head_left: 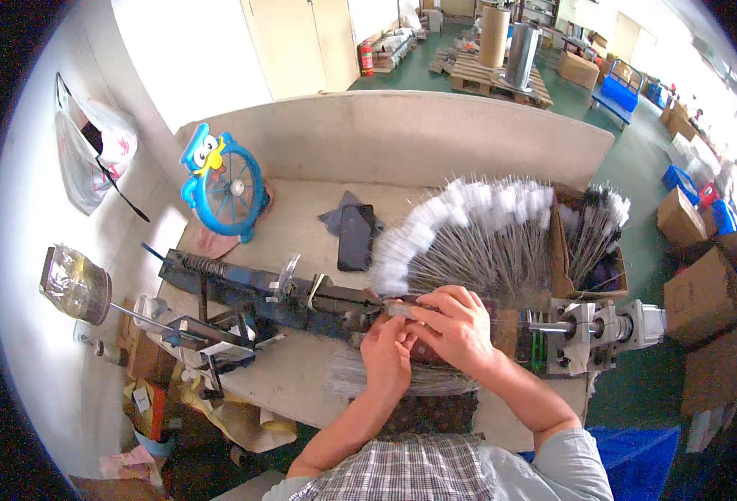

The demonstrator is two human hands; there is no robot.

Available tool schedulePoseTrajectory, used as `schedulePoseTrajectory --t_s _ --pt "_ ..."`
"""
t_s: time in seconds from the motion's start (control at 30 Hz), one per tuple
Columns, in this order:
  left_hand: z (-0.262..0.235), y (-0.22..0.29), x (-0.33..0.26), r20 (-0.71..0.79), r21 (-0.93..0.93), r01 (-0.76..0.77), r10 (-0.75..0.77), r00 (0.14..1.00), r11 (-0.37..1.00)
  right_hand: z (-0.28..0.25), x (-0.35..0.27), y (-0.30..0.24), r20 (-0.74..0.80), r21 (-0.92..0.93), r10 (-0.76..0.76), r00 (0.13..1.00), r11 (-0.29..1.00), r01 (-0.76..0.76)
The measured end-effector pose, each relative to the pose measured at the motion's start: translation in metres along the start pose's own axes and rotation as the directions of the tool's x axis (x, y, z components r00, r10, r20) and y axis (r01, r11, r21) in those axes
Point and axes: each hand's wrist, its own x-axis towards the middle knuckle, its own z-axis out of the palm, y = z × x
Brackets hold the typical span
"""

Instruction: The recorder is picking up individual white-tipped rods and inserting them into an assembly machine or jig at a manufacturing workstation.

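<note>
Both hands, left hand and right hand, pinch a thin wire at the dark machine, brown cartons stacked right.

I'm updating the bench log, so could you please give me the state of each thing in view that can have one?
Left hand: fingers pinched at the machine's middle.
Right hand: fingers curled over the same spot.
Blue-black bench machine: lying lengthwise across the table.
White-tipped wire brushes: fanned out flat.
Cardboard box: open, holding brushes.
Blue desk fan: upright; running or not, cannot tell.
Dark phone: flat, screen dark.
</note>
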Motion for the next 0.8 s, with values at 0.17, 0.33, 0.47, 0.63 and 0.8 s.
schedulePoseTrajectory --t_s 0.17,0.33,0.47,0.63,0.8 --pt "0.001 0.0 0.0 -0.01 -0.017 -0.01 0.01 1.0 1.0 0.003 -0.001 0.0 0.015 0.011 0.008 1.0 1.0 -0.008" --pt "0.004 0.001 0.0 0.0 -0.005 0.004 -0.004 1.0 1.0 0.004 0.0 0.003 0.029 0.003 0.006 1.0 1.0 -0.006" --pt "0.002 0.002 0.002 0.018 -0.017 0.028 -0.028 0.999 0.999 -0.003 0.004 -0.001 0.036 -0.002 -0.003 0.999 1.0 0.003" --pt "-0.006 0.003 0.002 0.044 -0.042 0.022 -0.021 0.999 0.999 -0.02 0.007 -0.003 0.152 -0.126 0.107 0.983 0.988 -0.088" --pt "0.001 0.012 -0.005 -0.008 -0.026 0.104 -0.105 0.994 0.994 -0.015 -0.012 0.005 0.26 -0.143 0.082 0.962 0.989 -0.045"
